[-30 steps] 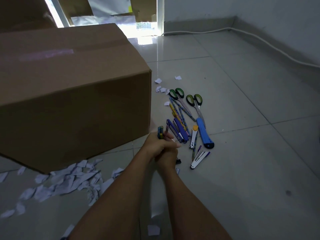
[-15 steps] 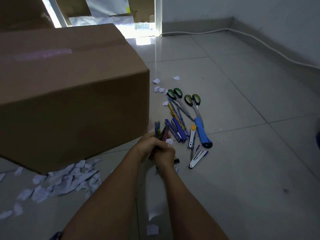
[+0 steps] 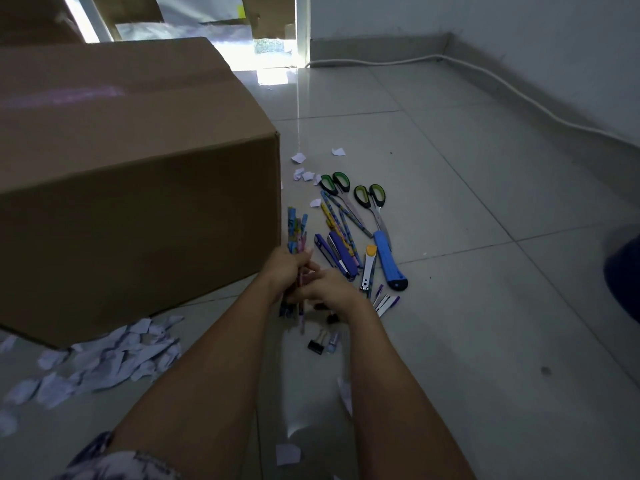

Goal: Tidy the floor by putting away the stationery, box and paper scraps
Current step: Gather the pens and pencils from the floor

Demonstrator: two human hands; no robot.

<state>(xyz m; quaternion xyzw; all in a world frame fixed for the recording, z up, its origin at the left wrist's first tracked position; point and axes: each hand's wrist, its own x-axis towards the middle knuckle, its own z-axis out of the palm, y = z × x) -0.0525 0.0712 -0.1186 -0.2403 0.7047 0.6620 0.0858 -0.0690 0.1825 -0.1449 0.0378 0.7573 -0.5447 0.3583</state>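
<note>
A: Quick one. What are the hands doing?

B: The left hand (image 3: 284,268) is gripping a pencil bundle (image 3: 296,230), fingers curled round its middle. The right hand (image 3: 329,289) is holding the same bundle lower down, fingers curled on it too. The bundle is sitting upright-ish just above the floor (image 3: 485,341), right beside the box (image 3: 138,202).

A: Progress?

B: Early, I'm guessing. Only that bundle is being gathered. Nothing is showing as put away.

A: What's lying around?

B: Two pairs of scissors (image 3: 370,195), loose pencils (image 3: 341,220), a purple stapler (image 3: 341,254), a small cutter (image 3: 369,268) and a blue utility knife (image 3: 389,261) are all lying just right of the hands. A binder clip (image 3: 317,344) is sitting below them.

A: Paper?

B: The scrap pile (image 3: 104,362) is spreading along the box's near edge, and a few small scraps (image 3: 304,168) are lying by the scissors. None is being collected.

A: Box?

B: It's closed and sitting on the floor, not being moved.
</note>
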